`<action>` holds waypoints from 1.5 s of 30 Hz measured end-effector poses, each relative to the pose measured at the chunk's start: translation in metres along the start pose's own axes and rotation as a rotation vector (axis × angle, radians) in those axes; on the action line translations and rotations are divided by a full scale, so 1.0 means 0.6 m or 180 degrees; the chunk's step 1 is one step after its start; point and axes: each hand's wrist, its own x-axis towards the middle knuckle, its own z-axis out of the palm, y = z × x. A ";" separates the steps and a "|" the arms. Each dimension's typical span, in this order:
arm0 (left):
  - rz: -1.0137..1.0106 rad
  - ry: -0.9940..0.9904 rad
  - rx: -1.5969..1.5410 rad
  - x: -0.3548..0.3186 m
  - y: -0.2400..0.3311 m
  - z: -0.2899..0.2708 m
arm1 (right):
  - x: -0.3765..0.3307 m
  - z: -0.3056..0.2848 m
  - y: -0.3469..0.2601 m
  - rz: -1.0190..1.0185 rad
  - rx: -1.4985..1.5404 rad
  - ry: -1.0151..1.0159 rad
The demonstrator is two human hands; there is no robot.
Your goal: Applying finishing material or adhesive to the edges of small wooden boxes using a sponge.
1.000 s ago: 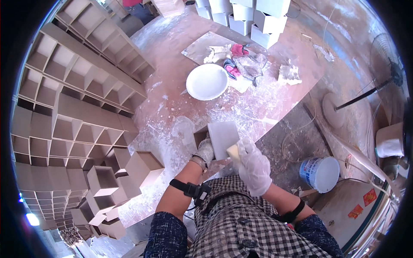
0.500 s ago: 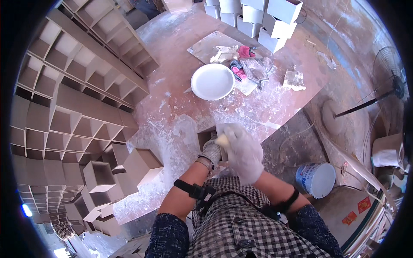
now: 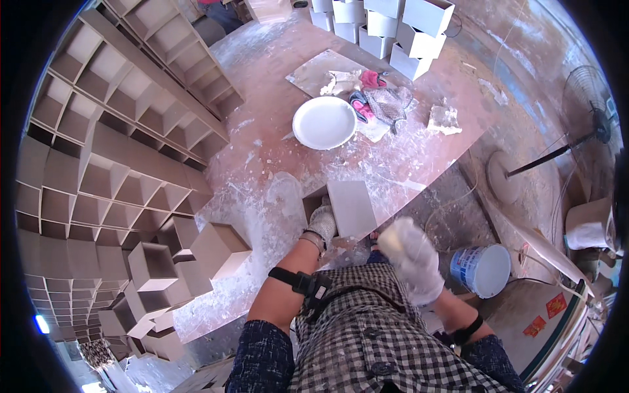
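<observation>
A small open box (image 3: 352, 208) of thin board, pale grey on the side facing up, lies at the table's near edge. My left hand (image 3: 322, 224), in a knitted work glove, reaches into its opening and holds it; the fingertips are hidden inside. To the right of the box, past the table edge, my right hand (image 3: 417, 262) is raised in a whitened glove and blurred by motion. It is closed around a pale yellow block (image 3: 391, 237) that looks like a sponge.
A white basin (image 3: 325, 123) stands farther back on the dusty table (image 3: 252, 173), beside crumpled rags (image 3: 386, 105). Brown boxes and shelf-like units (image 3: 124, 164) crowd the left. Pale boxes (image 3: 409, 46) are stacked behind. A paint bucket (image 3: 488, 270) and a fan (image 3: 553, 154) are at right.
My right hand has moved from the box's upper face toward the right and nearer to me, carrying the yellow block. The box's pale side now shows fully. My left hand stays in the opening.
</observation>
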 end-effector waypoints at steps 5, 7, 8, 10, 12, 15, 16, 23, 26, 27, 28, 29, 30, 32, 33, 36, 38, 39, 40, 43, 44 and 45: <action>-0.0412 -0.0269 -0.2993 0.016 -0.052 0.003 | 0.062 -0.004 -0.009 0.1020 0.0772 0.0399; -0.0320 -0.0407 -0.4139 -0.003 -0.058 -0.017 | 0.058 -0.003 0.004 0.1154 0.1409 0.0369; -0.0502 -0.0385 -0.3999 -0.032 -0.002 -0.046 | 0.051 -0.009 0.006 0.1377 0.1522 0.0414; -0.0633 -0.0238 -0.3864 -0.065 0.015 -0.079 | 0.036 -0.009 0.011 0.1554 0.1554 0.0216; 0.0273 0.0251 -0.1470 -0.052 -0.022 -0.094 | 0.034 -0.002 0.021 0.1667 0.1587 -0.0054; 0.1375 0.0966 0.2247 -0.027 -0.054 -0.127 | 0.026 0.004 0.022 0.1423 0.1586 -0.0153; 0.1646 0.1197 0.3522 -0.025 -0.056 -0.143 | 0.019 0.003 0.023 0.1266 0.1543 -0.0043; 0.2774 0.0691 -0.2079 -0.090 0.133 -0.206 | -0.041 -0.043 0.010 0.0877 0.1177 0.0338; 0.3008 0.0538 -0.2472 -0.121 0.197 -0.233 | -0.061 -0.073 -0.030 0.0991 0.1132 0.0535; 0.3084 0.0482 -0.2557 -0.124 0.215 -0.234 | -0.072 -0.084 -0.037 0.0976 0.1251 0.0712; 0.3138 0.0443 -0.2618 -0.126 0.228 -0.234 | -0.083 -0.092 -0.020 0.1016 0.1128 0.1004; 0.3174 0.0408 -0.2675 -0.128 0.240 -0.232 | -0.081 -0.101 -0.012 0.0992 0.1109 0.1085; 0.3209 0.0372 -0.2715 -0.130 0.250 -0.231 | -0.077 -0.110 -0.005 0.0584 0.0852 0.1303; 0.3232 0.0328 -0.2724 -0.135 0.262 -0.232 | -0.053 -0.133 -0.058 -0.0310 0.0305 0.1389; 0.3246 0.0284 -0.2709 -0.141 0.275 -0.229 | -0.031 -0.154 -0.099 -0.0700 -0.0076 0.1352; 0.3282 0.0133 -0.2566 -0.157 0.306 -0.227 | 0.072 -0.210 -0.203 -0.2404 -0.0856 0.1072; 0.3305 -0.0027 -0.2499 -0.148 0.330 -0.218 | 0.132 -0.225 -0.254 -0.2552 -0.0137 0.0217; 0.3330 -0.0051 -0.2422 -0.153 0.342 -0.214 | 0.173 -0.229 -0.261 -0.2787 -0.0388 -0.0089; 0.3309 -0.0064 -0.2405 -0.150 0.344 -0.213 | 0.173 -0.213 -0.291 -0.1951 0.0512 -0.0524; 0.3326 -0.0144 -0.2305 -0.147 0.376 -0.201 | 0.151 -0.206 -0.314 -0.1078 0.0600 -0.0620; 0.3315 -0.0107 -0.2284 -0.149 0.383 -0.199 | 0.154 -0.218 -0.294 -0.2688 -0.1232 -0.0012; 0.3307 -0.0059 -0.2244 -0.155 0.390 -0.199 | 0.135 -0.233 -0.274 -0.2725 -0.1772 0.0151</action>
